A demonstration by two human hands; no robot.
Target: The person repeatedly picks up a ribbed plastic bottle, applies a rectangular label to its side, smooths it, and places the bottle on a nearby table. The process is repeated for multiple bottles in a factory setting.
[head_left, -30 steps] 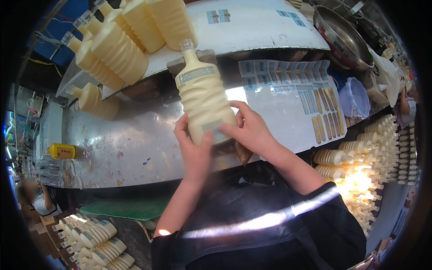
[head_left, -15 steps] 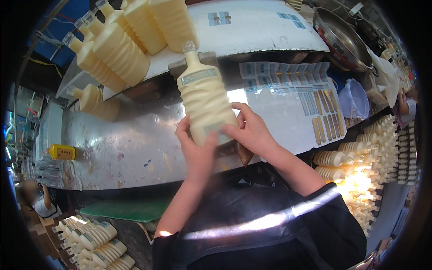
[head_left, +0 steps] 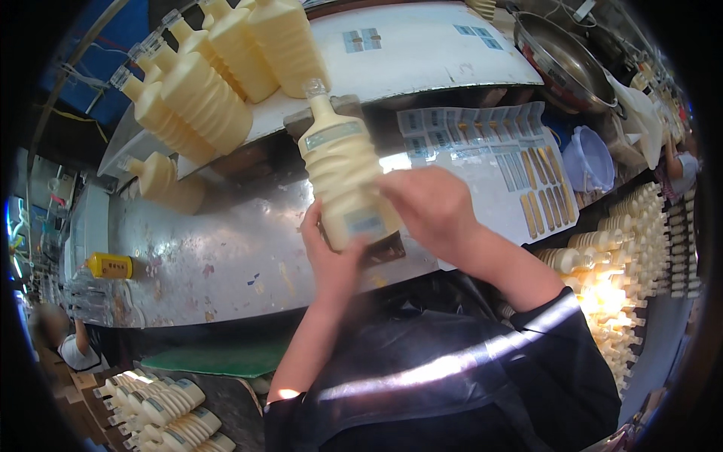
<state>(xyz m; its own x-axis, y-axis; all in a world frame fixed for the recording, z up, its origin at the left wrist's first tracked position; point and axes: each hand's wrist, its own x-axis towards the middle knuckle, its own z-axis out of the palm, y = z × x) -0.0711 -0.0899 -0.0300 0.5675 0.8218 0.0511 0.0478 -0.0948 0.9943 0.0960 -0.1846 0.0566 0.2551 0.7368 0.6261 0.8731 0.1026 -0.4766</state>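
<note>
A cream-yellow bottle (head_left: 339, 177) with a ribbed, wavy body and clear cap lies tilted on the workbench, its neck against a brownish block (head_left: 348, 107). A pale label strip (head_left: 335, 135) runs across its shoulder, and a small bluish label (head_left: 365, 224) sits near its base. My left hand (head_left: 331, 256) grips the bottle's lower left side, thumb along the base. My right hand (head_left: 433, 207) is curled closed beside the bottle's right side, slightly blurred. Whatever its fingertips pinch, if anything, is hidden.
Several cream bottles (head_left: 199, 94) stand at the upper left beside a white raised board (head_left: 422, 45). Sheets of labels and gold strips (head_left: 546, 188) lie right, near a lilac bucket (head_left: 589, 160). A yellow bottle (head_left: 113, 266) lies left. More bottles (head_left: 162, 407) fill the lower left.
My right hand has left the lower label area, moved up and right, and curled closed. My left hand stays on the bottle. The view has shifted slightly.
</note>
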